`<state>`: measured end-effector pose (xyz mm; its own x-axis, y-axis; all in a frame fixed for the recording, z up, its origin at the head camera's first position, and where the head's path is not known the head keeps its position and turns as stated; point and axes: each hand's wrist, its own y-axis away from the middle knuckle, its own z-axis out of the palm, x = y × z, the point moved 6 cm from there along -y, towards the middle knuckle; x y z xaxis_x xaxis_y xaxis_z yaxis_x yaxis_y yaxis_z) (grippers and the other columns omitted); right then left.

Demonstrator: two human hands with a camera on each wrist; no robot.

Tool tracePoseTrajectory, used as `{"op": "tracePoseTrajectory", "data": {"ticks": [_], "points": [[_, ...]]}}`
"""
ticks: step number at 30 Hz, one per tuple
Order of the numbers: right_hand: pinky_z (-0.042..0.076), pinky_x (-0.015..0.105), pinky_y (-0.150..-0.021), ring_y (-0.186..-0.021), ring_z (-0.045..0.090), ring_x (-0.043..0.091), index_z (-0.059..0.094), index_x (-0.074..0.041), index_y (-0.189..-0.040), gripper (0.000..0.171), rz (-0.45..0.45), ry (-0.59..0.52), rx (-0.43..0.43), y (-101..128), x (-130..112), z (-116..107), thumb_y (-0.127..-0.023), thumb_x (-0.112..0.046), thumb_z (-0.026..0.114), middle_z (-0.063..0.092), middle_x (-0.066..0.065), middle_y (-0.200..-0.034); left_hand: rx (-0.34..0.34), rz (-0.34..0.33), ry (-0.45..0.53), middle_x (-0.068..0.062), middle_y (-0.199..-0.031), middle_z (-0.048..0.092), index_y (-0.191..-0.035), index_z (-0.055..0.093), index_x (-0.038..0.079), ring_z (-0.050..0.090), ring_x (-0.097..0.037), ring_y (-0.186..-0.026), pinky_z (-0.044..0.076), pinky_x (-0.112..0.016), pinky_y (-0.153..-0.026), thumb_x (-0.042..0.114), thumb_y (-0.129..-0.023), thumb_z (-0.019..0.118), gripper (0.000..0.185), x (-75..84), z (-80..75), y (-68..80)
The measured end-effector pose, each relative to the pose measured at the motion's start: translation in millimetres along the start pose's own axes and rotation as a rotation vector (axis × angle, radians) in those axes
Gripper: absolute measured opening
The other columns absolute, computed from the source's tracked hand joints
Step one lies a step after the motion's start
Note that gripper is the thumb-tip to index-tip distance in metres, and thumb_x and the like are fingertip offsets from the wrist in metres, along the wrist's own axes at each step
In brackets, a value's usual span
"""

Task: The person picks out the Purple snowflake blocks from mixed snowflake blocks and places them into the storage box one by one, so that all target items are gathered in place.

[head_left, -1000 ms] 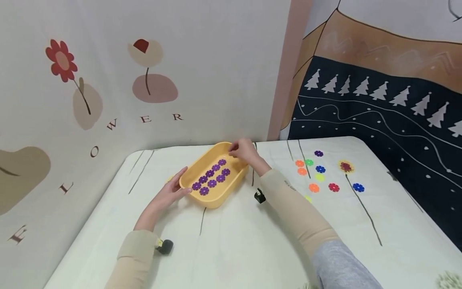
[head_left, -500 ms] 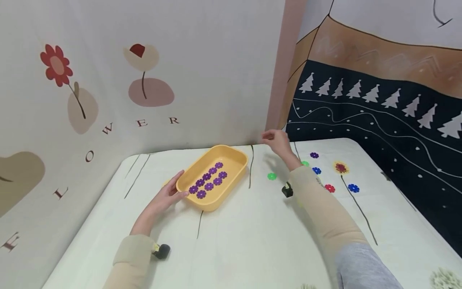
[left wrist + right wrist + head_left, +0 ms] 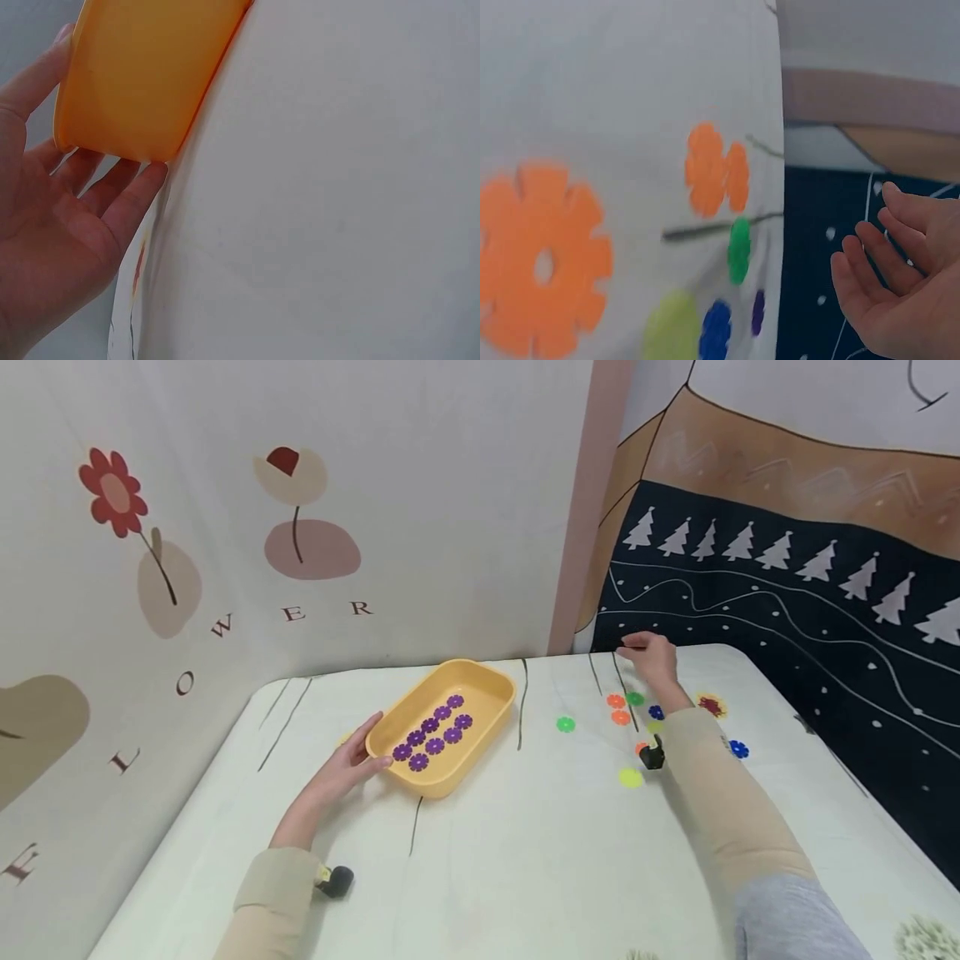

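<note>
A yellow tray [image 3: 487, 689] [image 3: 142, 75] stands on the white cloth and holds several purple flower discs [image 3: 435, 731]. My left hand [image 3: 352, 758] [image 3: 71, 202] rests with straight fingers against the tray's near left corner. My right hand [image 3: 651, 662] [image 3: 900, 292] hovers open over the far right of the table, above loose flower discs: orange [image 3: 616, 701] [image 3: 716, 169], green [image 3: 635, 698] [image 3: 739, 250], blue [image 3: 656, 712] [image 3: 716, 330], a green one apart [image 3: 566, 724] and a yellow one [image 3: 631, 777]. It holds nothing.
Patterned cloth walls close in behind and to the left, and a dark tree-print cloth hangs at right. Another blue disc [image 3: 738, 748] lies near the table's right edge, by a printed flower [image 3: 709, 704].
My right hand has left the tray and swung right, from over its far rim to above the coloured discs. The left hand and tray have stayed put.
</note>
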<state>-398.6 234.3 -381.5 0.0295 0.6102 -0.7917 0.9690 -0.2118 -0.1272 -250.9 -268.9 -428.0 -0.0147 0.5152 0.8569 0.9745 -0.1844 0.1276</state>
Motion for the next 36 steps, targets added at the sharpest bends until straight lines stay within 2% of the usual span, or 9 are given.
{"op": "tracePoseTrajectory", "data": {"ticks": [7,13,16,20,24,26,29,33,36], "points": [[0.046,0.046,-0.114,-0.128,0.053,0.037,0.057,-0.002,-0.136,0.04,0.179,-0.031,-0.037,2,38,-16,-0.1,-0.019,0.06,0.055,0.022,-0.143,-0.004,0.019,0.014,-0.019,-0.166,0.019,-0.162,0.01,0.025,0.028,-0.041,-0.15,0.029,-0.055,-0.121,0.025,-0.098,0.064,0.084,2.2,-0.9,1.2],[0.044,0.046,-0.116,-0.126,0.049,0.035,0.051,0.0,-0.142,0.047,0.311,-0.032,-0.074,3,67,-20,-0.098,-0.013,0.061,0.051,0.024,-0.145,-0.014,0.035,0.028,-0.021,-0.165,0.02,-0.162,0.01,0.023,0.03,-0.042,-0.149,0.03,-0.055,-0.12,0.023,-0.097,0.064,0.084,3.6,-0.5,3.2],[0.042,0.047,-0.117,-0.125,0.049,0.035,0.053,0.001,-0.14,0.046,0.315,0.029,-0.104,4,74,-19,-0.097,-0.01,0.061,0.053,0.024,-0.143,-0.018,0.037,0.031,-0.021,-0.165,0.019,-0.162,0.009,0.023,0.029,-0.043,-0.149,0.029,-0.055,-0.12,0.023,-0.098,0.064,0.084,3.2,-0.2,3.2],[0.041,0.05,-0.117,-0.126,0.049,0.038,0.057,0.005,-0.134,0.04,0.257,0.115,-0.131,5,76,-18,-0.096,-0.008,0.06,0.054,0.027,-0.139,-0.017,0.036,0.031,-0.019,-0.166,0.018,-0.162,0.009,0.025,0.028,-0.042,-0.15,0.028,-0.056,-0.121,0.023,-0.098,0.063,0.084,3.3,-0.2,1.8],[0.042,0.051,-0.114,-0.12,0.05,0.039,0.058,0.007,-0.131,0.038,0.234,0.135,-0.138,4,77,-18,-0.095,-0.006,0.061,0.054,0.029,-0.135,-0.018,0.025,0.037,-0.017,-0.167,0.018,-0.162,0.01,0.026,0.027,-0.04,-0.151,0.027,-0.056,-0.121,0.024,-0.098,0.064,0.083,2.9,1.0,-0.6],[0.047,0.047,-0.109,-0.114,0.05,0.036,0.057,0.007,-0.13,0.037,0.25,0.113,-0.148,2,79,-17,-0.095,-0.006,0.061,0.054,0.027,-0.132,-0.019,0.025,0.036,-0.018,-0.166,0.018,-0.162,0.01,0.025,0.027,-0.041,-0.15,0.027,-0.056,-0.121,0.024,-0.098,0.064,0.084,2.5,1.1,-1.0],[0.056,0.031,-0.091,-0.106,0.054,0.03,0.057,0.004,-0.13,0.035,0.291,0.038,-0.167,-3,82,-15,-0.097,-0.006,0.06,0.055,0.024,-0.13,-0.021,0.026,0.035,-0.018,-0.166,0.018,-0.162,0.01,0.025,0.028,-0.041,-0.15,0.028,-0.055,-0.121,0.024,-0.097,0.064,0.084,2.2,1.4,-1.4],[0.051,0.01,-0.068,-0.106,0.058,0.025,0.056,-0.001,-0.135,0.036,0.295,-0.075,-0.21,-6,72,-10,-0.1,-0.009,0.056,0.055,0.022,-0.137,-0.02,0.03,0.031,-0.018,-0.167,0.017,-0.162,0.01,0.024,0.027,-0.041,-0.15,0.028,-0.055,-0.121,0.024,-0.098,0.064,0.084,2.0,1.8,-1.5],[0.051,0.007,-0.067,-0.11,0.058,0.024,0.056,-0.003,-0.138,0.038,0.251,-0.131,-0.263,-3,52,-5,-0.101,-0.009,0.056,0.054,0.021,-0.142,-0.013,0.023,0.028,-0.017,-0.167,0.016,-0.162,0.01,0.025,0.025,-0.041,-0.151,0.026,-0.056,-0.121,0.025,-0.098,0.064,0.083,1.2,0.8,-0.6]]}}
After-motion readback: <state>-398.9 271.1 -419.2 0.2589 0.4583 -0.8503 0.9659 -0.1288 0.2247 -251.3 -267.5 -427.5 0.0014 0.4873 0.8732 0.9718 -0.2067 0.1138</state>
